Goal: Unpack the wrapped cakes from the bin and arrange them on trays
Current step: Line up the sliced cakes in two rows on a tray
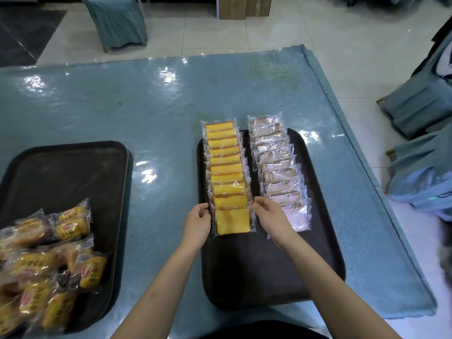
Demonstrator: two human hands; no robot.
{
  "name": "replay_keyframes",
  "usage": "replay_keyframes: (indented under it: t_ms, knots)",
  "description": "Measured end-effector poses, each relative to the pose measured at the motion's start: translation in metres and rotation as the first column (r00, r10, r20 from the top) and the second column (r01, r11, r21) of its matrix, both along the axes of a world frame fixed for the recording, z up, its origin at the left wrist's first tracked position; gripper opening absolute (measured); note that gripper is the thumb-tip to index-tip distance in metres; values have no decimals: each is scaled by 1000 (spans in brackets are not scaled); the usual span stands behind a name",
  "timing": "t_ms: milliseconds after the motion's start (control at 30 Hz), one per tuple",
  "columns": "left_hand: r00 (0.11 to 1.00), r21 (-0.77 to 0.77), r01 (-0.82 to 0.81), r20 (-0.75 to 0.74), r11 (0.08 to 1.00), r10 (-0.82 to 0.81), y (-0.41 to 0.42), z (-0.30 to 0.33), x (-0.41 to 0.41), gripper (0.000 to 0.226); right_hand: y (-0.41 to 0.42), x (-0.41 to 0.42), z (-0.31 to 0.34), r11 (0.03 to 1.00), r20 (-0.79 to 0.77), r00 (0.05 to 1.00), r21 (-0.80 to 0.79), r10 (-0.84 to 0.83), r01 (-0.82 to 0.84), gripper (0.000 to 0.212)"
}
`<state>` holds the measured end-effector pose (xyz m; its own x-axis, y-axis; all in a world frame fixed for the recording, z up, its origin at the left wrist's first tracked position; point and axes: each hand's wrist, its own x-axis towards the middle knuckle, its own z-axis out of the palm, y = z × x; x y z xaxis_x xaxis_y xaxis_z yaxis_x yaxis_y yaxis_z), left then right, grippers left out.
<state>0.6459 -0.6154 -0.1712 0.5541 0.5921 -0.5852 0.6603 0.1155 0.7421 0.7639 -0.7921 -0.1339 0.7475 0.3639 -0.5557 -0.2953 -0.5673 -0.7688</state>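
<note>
Both hands sit on either side of the nearest yellow cake (232, 221), the front piece of a row of wrapped yellow cakes (226, 167) that runs straight away from the fingers up the dark tray (247, 277). The left hand (197, 222) has its fingers loosely curled at the left edge of that cake's clear wrapper, touching or just beside it; whether it actually pinches the film cannot be told. The right hand (270, 217) mirrors it at the wrapper's right edge, fingertips at the film, and its hold is equally unclear. Just right of the right hand, partly under its back, lies the nearest of a second row of wrapped pinkish-brown cakes (278, 165), which also stretches away on the same tray, parallel to the yellow row with a narrow gap between. Toward the person from both hands, the tray's surface is bare. Well to the left of the left hand, a second dark tray (61, 167) holds a loose heap of small wrapped yellow-labelled buns (49, 265) at its near end. Everything rests on the table (159, 106) under a glossy blue-green cover.
</note>
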Motion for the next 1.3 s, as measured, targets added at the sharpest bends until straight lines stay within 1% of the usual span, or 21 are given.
replay_keyframes:
  t_ms: [267, 433, 567, 733, 867, 1033, 1167, 1300]
  knots:
    - [999, -61, 32, -2, 998, -32, -10, -3, -9, 34, -5, -10, -3, 999, -34, 999, -34, 41, -42, 53]
    - [1000, -87, 8, 12, 996, -7, -16, 0, -11, 34, -2, -12, -4, 999, -45, 999, 18, -29, 30, 51]
    - [999, -89, -10, 35, 996, 13, -15, 1, -12, 37, 0, -11, -5, 997, -39, 998, 53, -50, 52, 49]
    - [999, -96, -8, 36, 995, 12, -15, 2, -13, 40, -2, -11, -12, 992, -82, 993, 87, -82, 89, 40]
    - [999, -77, -12, 29, 997, 14, -15, 3, -13, 40, -1, -9, -12, 991, -86, 993, 96, -87, 95, 46]
    - [1000, -68, 19, 25, 997, -18, -18, 6, -12, 38, -3, -10, -12, 991, -83, 994, 102, -74, 83, 46]
    - [998, -39, 58, 14, 998, -58, -18, 8, -12, 37, -4, -9, -14, 989, -114, 990, 112, -80, 92, 45]
    - [998, -60, 51, 49, 997, -48, -19, 10, -10, 28, 1, -10, -19, 985, -148, 986, 137, -82, 103, 42]
